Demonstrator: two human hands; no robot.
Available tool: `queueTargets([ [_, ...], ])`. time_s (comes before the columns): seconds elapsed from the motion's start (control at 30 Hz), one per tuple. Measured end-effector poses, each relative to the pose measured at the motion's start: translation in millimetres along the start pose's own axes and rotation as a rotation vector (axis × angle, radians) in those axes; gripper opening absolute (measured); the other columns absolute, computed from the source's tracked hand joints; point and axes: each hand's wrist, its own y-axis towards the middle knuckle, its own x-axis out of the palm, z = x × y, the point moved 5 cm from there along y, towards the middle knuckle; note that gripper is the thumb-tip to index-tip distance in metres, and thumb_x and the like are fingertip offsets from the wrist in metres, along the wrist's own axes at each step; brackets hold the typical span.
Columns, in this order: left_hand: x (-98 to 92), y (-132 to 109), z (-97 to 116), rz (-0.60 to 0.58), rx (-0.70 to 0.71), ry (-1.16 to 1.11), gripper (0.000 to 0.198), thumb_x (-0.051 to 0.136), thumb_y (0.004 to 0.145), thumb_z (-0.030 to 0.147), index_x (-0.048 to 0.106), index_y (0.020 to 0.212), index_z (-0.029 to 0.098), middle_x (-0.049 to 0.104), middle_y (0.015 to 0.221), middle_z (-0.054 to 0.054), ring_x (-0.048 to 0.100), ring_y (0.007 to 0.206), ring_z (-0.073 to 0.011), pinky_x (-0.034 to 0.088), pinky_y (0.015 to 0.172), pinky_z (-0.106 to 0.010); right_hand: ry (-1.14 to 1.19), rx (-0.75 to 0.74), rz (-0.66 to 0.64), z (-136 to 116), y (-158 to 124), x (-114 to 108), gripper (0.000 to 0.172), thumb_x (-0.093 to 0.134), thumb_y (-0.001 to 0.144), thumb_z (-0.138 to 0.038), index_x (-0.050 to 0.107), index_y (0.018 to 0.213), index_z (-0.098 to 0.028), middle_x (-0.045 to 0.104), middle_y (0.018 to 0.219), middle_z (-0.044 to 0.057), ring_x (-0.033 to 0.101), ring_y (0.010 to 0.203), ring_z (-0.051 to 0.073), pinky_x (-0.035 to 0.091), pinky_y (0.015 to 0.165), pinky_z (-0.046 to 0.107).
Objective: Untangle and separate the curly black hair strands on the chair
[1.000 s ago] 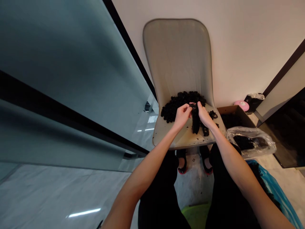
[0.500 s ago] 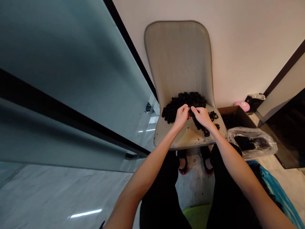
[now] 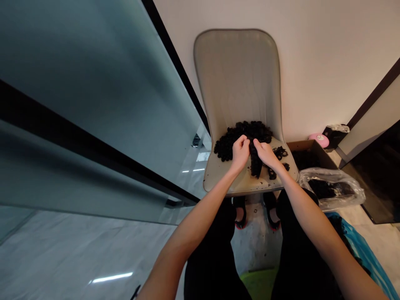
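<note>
A heap of small black ring-shaped pieces (image 3: 242, 132) lies on the seat of a beige chair (image 3: 237, 79) in front of me. My left hand (image 3: 240, 152) and my right hand (image 3: 265, 153) meet over the seat, both pinched closed on a hanging black strand of joined pieces (image 3: 256, 163). The strand droops from my fingers down to the seat. A few loose black pieces (image 3: 279, 153) lie just to the right of my right hand.
A glass partition with a dark frame (image 3: 93, 125) runs along the left. A cardboard box (image 3: 308, 152), a clear plastic bag of black pieces (image 3: 331, 187), a pink object (image 3: 318, 138) and a blue bag (image 3: 359, 246) sit to the right. A green tub (image 3: 258, 281) is between my legs.
The camera has shifted slightly, so the chair sits a little further right. My hands stayed together over the seat; the black strand was drawn up half a second ago and hangs longer now.
</note>
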Motion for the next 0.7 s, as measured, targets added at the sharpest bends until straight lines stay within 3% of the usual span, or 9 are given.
queueTargets([
  [0.23,0.7,-4,1,-0.014,-0.063,-0.013,0.039,0.055,0.095,0.031,0.036,0.062,0.021,0.035,0.055,0.006,0.035,0.051,-0.0097,0.027,0.051,-0.025,-0.041,0.006,0.107,0,0,-5,0.062,0.031,0.103,-0.055,0.044,0.052,-0.022,0.053,0.054,0.003,0.052,0.063,0.017,0.036,0.066,0.03],
  [0.37,3.4,-5,-2,-0.211,-0.125,0.108,0.054,0.054,0.095,0.054,0.042,0.055,0.02,0.04,0.051,0.003,0.035,0.049,-0.0097,0.025,0.05,-0.027,-0.075,-0.035,0.146,0,0,-9,0.063,0.032,0.103,-0.055,0.046,0.051,-0.022,0.056,0.053,0.006,0.055,0.063,0.019,0.038,0.068,0.031],
  [0.47,2.6,-6,-1,-0.337,-0.113,0.142,0.062,0.06,0.086,0.067,0.041,0.052,0.019,0.036,0.05,0.004,0.03,0.049,-0.0084,0.02,0.05,-0.027,-0.098,-0.08,0.119,-2,-2,-7,0.063,0.035,0.103,-0.054,0.052,0.052,-0.021,0.061,0.056,0.009,0.058,0.066,0.02,0.039,0.068,0.031],
  [0.7,-5.8,-5,1,-0.485,-0.104,0.132,0.068,0.072,0.071,0.075,0.044,0.049,0.017,0.035,0.049,0.004,0.026,0.051,-0.0068,0.016,0.05,-0.025,-0.102,-0.114,0.077,-9,-11,0,0.064,0.04,0.1,-0.059,0.051,0.05,-0.021,0.056,0.05,0.007,0.056,0.064,0.02,0.036,0.065,0.031],
])
